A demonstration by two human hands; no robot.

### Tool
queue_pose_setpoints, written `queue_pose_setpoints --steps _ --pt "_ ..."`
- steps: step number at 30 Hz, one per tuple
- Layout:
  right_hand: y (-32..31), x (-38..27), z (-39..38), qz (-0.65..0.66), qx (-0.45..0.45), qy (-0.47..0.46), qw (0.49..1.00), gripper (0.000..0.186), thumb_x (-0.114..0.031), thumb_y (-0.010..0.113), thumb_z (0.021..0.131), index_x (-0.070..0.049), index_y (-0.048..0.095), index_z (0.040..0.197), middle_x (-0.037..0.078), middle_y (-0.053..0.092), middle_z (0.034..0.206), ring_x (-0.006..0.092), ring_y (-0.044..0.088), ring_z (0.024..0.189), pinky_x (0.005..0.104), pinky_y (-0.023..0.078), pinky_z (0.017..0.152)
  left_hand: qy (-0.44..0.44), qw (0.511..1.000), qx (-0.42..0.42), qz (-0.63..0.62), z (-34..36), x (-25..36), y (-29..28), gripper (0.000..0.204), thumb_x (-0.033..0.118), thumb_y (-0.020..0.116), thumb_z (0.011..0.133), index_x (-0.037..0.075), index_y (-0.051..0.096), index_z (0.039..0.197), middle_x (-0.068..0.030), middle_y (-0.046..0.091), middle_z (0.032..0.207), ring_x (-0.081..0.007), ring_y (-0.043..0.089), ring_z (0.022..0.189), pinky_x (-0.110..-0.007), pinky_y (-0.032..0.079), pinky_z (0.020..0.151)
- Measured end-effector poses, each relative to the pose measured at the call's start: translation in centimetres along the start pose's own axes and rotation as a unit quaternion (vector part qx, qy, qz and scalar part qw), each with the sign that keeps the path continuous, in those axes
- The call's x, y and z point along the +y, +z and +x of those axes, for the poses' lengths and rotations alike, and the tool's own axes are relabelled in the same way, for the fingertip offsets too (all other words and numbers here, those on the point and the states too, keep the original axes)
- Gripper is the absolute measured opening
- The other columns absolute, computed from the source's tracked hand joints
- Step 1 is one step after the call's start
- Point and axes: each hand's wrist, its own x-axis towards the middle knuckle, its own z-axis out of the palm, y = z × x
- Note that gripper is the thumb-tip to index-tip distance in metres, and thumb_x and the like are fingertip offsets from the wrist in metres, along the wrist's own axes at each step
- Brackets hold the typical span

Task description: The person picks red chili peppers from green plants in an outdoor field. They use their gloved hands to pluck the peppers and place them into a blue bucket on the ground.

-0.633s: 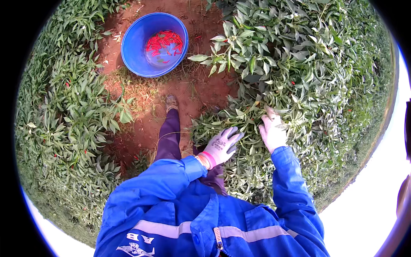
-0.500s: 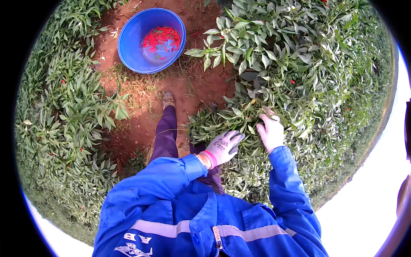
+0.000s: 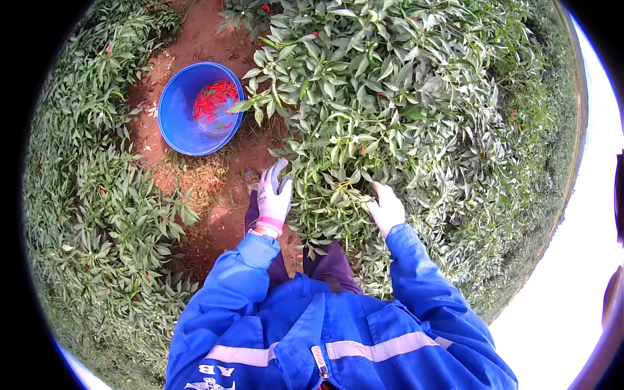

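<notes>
My left hand (image 3: 274,196), in a pale glove with grey fingertips and a pink cuff, is at the left edge of a chili plant (image 3: 338,203). Its thumb and fingers are apart and nothing is in them. To the right, my right hand (image 3: 387,209), also pale-gloved, reaches into the same plant. Its thumb and forefinger close on a leafy chili branch (image 3: 354,192); leaves partly cover the fingertips. Up and left of my hands, a round blue tub (image 3: 170,123) stands on the soil. Red chilies (image 3: 213,99) lie in its bottom.
Dense chili plants (image 3: 107,214) line the left side of the red soil path (image 3: 205,32). More bushes (image 3: 448,123) fill the right, with green and red chilies among the leaves. One leafy branch overhangs the tub's right rim. My legs (image 3: 328,265) stand against the plants.
My left hand has moved left and farther out, off the foliage, with its fingers spreading. My right hand has shifted slightly left. The tub appears lower and farther left as the view moved.
</notes>
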Motion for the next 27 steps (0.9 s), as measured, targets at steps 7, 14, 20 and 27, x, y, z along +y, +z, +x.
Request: queue_pose_setpoints --steps 7,14,20,27 --pt "5.2 -5.2 -1.7 0.143 0.060 0.063 0.986 0.048 -0.033 0.053 0.094 -0.009 0.051 0.135 0.025 0.045 0.141 0.0411 0.054 0.120 0.0445 0.046 0.100 0.308 0.906 -0.209 0.202 0.4 9.8 1.9 0.049 0.024 0.065 0.085 0.012 0.056 0.132 -0.0128 0.054 0.132 -0.0337 0.049 0.124 -0.047 0.040 0.103" --pt "-3.2 -2.8 -4.6 0.301 0.156 0.062 0.939 0.036 -0.025 0.060 0.092 -0.007 0.062 0.123 0.021 0.058 0.129 0.0360 0.059 0.114 0.0383 0.046 0.100 0.279 0.808 -0.309 0.418 -0.2 5.4 3.9 0.068 0.039 0.068 0.079 0.017 0.048 0.141 -0.0125 0.046 0.139 -0.0351 0.040 0.130 -0.049 0.033 0.106" --pt "-13.5 13.9 -1.5 0.060 0.458 0.139 0.876 0.040 -0.023 0.063 0.090 -0.002 0.061 0.124 0.019 0.059 0.128 0.0316 0.057 0.118 0.0381 0.043 0.103 0.347 0.828 -0.249 0.364 -0.1 11.3 5.8 0.063 0.026 0.071 0.078 0.011 0.053 0.136 -0.0118 0.054 0.130 -0.0335 0.049 0.122 -0.049 0.037 0.103" --pt "-5.1 10.0 2.9 0.187 0.058 0.116 0.974 0.042 -0.037 0.060 0.088 -0.003 0.062 0.112 0.022 0.065 0.105 0.0394 0.063 0.100 0.0450 0.050 0.087 0.392 0.830 -0.370 0.143 0.1 24.5 17.5 0.047 0.010 0.066 0.081 0.009 0.061 0.128 -0.0119 0.062 0.124 -0.0320 0.057 0.117 -0.044 0.043 0.101"
